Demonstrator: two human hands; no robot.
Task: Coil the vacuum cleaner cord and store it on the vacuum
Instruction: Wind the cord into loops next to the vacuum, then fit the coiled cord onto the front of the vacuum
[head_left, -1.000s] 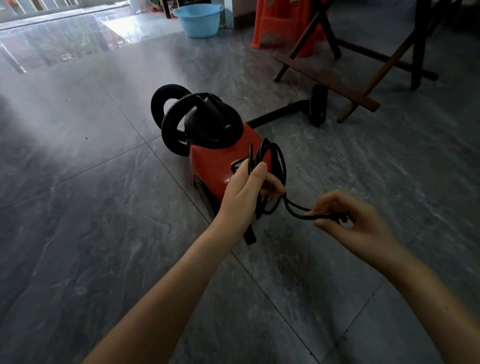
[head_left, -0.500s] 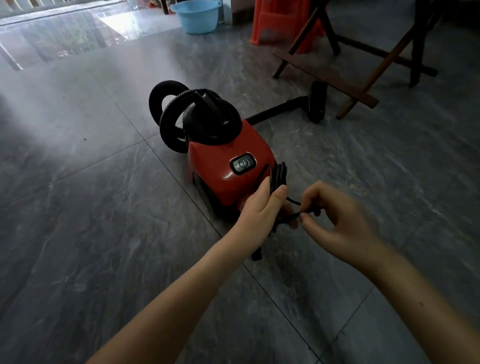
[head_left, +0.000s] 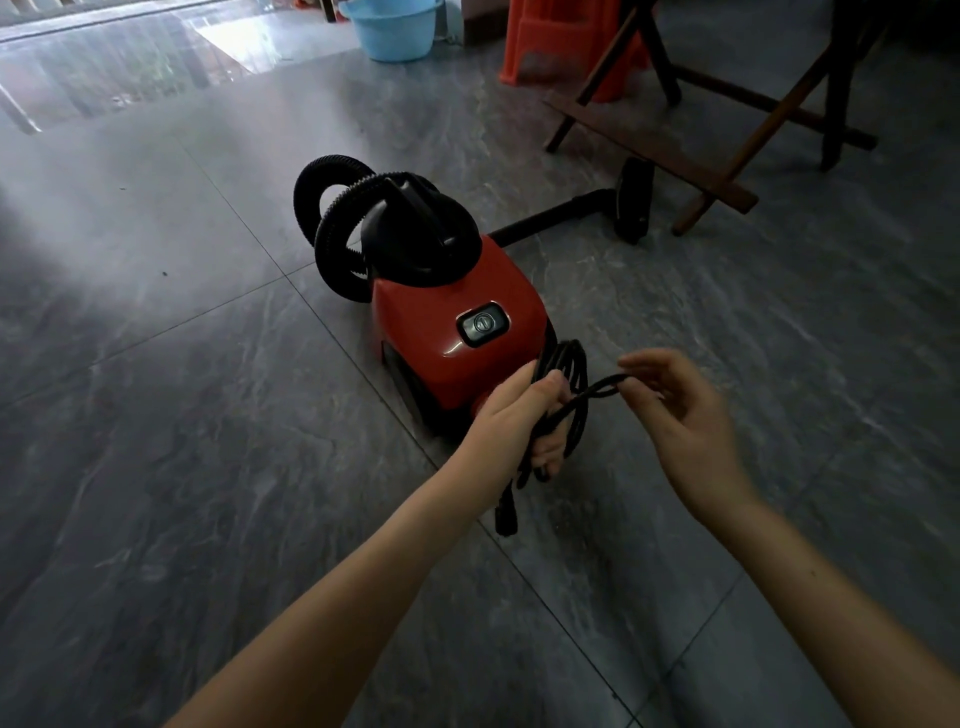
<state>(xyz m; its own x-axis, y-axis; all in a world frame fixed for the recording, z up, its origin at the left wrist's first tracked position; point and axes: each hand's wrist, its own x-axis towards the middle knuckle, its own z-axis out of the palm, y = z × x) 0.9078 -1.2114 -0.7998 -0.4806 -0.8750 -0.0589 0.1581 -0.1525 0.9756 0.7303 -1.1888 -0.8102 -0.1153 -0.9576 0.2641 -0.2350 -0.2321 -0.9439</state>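
Pulled out to the right since half a second ago, my right hand (head_left: 675, 410) now draws a short doubled loop of the cord (head_left: 571, 364) clear of the bundle, where it had been working close against the other hand's knuckles. Thumb and forefinger pinch the loop's end and the other fingers are spread loose. My left hand (head_left: 511, 415) has its fingers curled tight round the gathered coils. Several turns stand up above that grip and a few hang beneath it, and the plug (head_left: 506, 514) dangles straight below the fist. Just beyond the grip sits the red vacuum (head_left: 452, 332). The coil is hard against its near corner, though I cannot tell whether they touch. I judge the coiling all but finished, and this last loop looks like the tail meant to bind or tuck the bundle before it goes onto the machine. The loop could slip off such a light pinch. Farther from the grip, the black ribbed hose (head_left: 332, 208) curls over the vacuum's far end, and the wand and its floor head (head_left: 631, 200) lie on the grey tiled floor (head_left: 208, 467) beside a wooden frame (head_left: 727, 171).
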